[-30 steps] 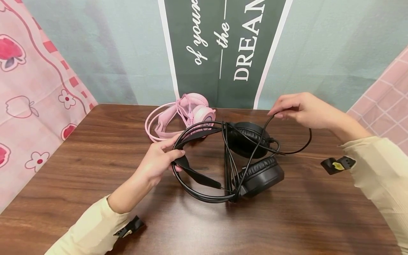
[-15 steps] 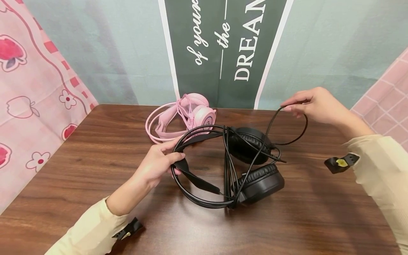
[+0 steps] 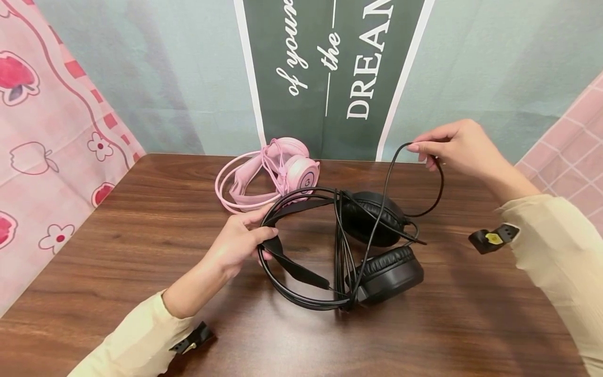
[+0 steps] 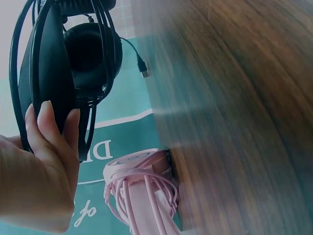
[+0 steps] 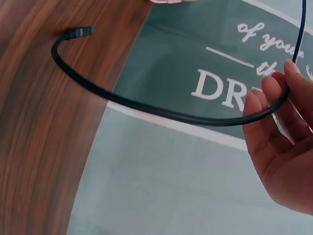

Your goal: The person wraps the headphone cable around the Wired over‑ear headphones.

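Black over-ear headphones hang just over the table, tilted, with their earcups to the right. My left hand grips them by the headband, thumb on the inner strap and fingers around the outer hoops. Up and to the right, my right hand pinches the black cable between thumb and fingers. Part of the cable is wound around the headphones. From the pinch, its free end loops down behind the far earcup. In the right wrist view a USB plug tips that end.
Pink headphones, their cord wrapped around them, lie at the back of the brown wooden table, behind the black pair. A green printed cloth hangs past the table's back edge. Pink patterned cloth borders the left side.
My right hand has moved up, going right and then slightly back left, raising the cable into a taller loop. My left hand and the headphones have shifted slightly right and lower.
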The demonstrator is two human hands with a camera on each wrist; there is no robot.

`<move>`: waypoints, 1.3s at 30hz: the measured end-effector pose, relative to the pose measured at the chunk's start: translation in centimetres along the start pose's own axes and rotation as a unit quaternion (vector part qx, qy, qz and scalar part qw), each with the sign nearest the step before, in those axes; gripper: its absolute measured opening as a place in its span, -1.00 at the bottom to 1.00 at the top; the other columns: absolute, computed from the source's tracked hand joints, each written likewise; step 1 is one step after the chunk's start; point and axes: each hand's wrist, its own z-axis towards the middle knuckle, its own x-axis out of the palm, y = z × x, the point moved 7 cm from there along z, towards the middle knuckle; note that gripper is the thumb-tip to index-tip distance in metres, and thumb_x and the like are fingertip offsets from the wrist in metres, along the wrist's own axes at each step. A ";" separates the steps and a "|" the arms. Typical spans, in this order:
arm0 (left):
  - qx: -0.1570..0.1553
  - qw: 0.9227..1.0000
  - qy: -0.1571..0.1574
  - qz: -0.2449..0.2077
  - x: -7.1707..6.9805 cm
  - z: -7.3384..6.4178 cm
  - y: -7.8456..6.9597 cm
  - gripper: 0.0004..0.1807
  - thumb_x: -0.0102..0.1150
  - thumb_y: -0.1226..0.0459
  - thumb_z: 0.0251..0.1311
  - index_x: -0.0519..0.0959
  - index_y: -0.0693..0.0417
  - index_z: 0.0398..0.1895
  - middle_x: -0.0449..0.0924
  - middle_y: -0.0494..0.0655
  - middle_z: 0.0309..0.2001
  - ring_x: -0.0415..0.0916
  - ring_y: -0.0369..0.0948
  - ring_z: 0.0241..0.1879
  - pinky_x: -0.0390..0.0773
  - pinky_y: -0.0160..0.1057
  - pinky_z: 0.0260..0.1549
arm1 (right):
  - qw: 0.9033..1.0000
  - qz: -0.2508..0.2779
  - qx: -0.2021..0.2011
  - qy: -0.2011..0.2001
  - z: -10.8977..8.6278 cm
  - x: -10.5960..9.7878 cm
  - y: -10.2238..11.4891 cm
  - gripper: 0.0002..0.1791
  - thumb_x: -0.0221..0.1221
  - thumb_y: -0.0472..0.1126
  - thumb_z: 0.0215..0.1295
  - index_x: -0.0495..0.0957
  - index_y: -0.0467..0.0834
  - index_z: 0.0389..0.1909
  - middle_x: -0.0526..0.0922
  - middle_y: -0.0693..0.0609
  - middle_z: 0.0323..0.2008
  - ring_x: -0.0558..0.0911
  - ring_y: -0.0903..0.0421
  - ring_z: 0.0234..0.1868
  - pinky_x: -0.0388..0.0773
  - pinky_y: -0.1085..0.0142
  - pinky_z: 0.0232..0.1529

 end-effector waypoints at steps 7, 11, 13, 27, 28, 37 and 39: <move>0.003 1.000 0.021 -0.001 1.0 0.2 0.1 -0.40 0.01 0.54 0.06 0.31 0.15 0.26 0.47 -0.04 -0.55 0.44 -0.28 -0.75 0.51 -0.41 -0.75 | 0.999 -0.043 -0.016 0.004 0.7 0.7 1.8 -0.75 0.27 0.01 0.10 0.69 -0.11 -0.42 0.55 0.04 -0.74 0.49 0.19 -0.70 0.28 0.43 -0.72; 0.006 1.000 0.031 0.000 1.5 0.2 0.2 -0.40 0.01 0.55 0.06 0.32 0.15 0.26 0.47 -0.04 -0.57 0.43 -0.28 -0.75 0.46 -0.42 -0.80 | 0.998 -0.062 -0.024 0.011 1.1 1.3 2.6 -0.74 0.26 0.01 0.10 0.69 -0.12 -0.43 0.55 0.07 -0.75 0.49 0.17 -0.74 0.30 0.43 -0.72; 0.002 0.999 0.033 0.003 1.7 0.3 0.2 -0.39 0.01 0.54 0.05 0.32 0.14 0.26 0.49 -0.03 -0.58 0.42 -0.28 -0.76 0.42 -0.44 -0.83 | 0.997 -0.073 -0.032 0.015 1.3 1.6 3.0 -0.74 0.26 0.00 0.11 0.69 -0.13 -0.45 0.55 0.11 -0.74 0.50 0.17 -0.74 0.31 0.43 -0.72; -0.009 0.999 0.046 0.014 2.9 0.3 0.4 -0.39 0.04 0.53 0.05 0.32 0.12 0.26 0.44 -0.07 -0.65 0.42 -0.26 -0.79 0.38 -0.42 -0.87 | 0.989 -0.116 -0.091 0.028 2.0 3.7 5.4 -0.82 0.23 -0.06 0.16 0.71 -0.08 -0.42 0.54 0.14 -0.73 0.44 0.16 -0.76 0.27 0.42 -0.70; -0.008 0.999 0.048 0.015 3.0 0.3 0.4 -0.39 0.04 0.53 0.05 0.32 0.12 0.26 0.44 -0.07 -0.65 0.42 -0.26 -0.79 0.38 -0.42 -0.87 | 0.988 -0.117 -0.094 0.030 2.0 3.9 5.5 -0.83 0.23 -0.07 0.16 0.71 -0.07 -0.43 0.53 0.13 -0.74 0.43 0.18 -0.77 0.26 0.42 -0.71; 0.005 0.998 0.059 0.027 3.9 0.1 0.0 -0.41 0.04 0.54 0.05 0.36 0.11 0.23 0.42 -0.06 -0.68 0.43 -0.24 -0.80 0.37 -0.42 -0.89 | 0.982 -0.144 -0.112 0.043 2.4 4.9 5.4 -0.88 0.25 -0.12 0.13 0.71 -0.03 -0.49 0.52 0.13 -0.72 0.37 0.23 -0.67 0.24 0.42 -0.66; 0.006 0.998 0.059 0.027 4.0 0.0 -0.1 -0.41 0.05 0.54 0.05 0.37 0.11 0.23 0.42 -0.06 -0.69 0.43 -0.24 -0.80 0.36 -0.43 -0.89 | 0.981 -0.149 -0.112 0.049 2.4 5.1 5.3 -0.89 0.25 -0.13 0.13 0.71 -0.03 -0.50 0.52 0.12 -0.72 0.38 0.21 -0.63 0.24 0.41 -0.63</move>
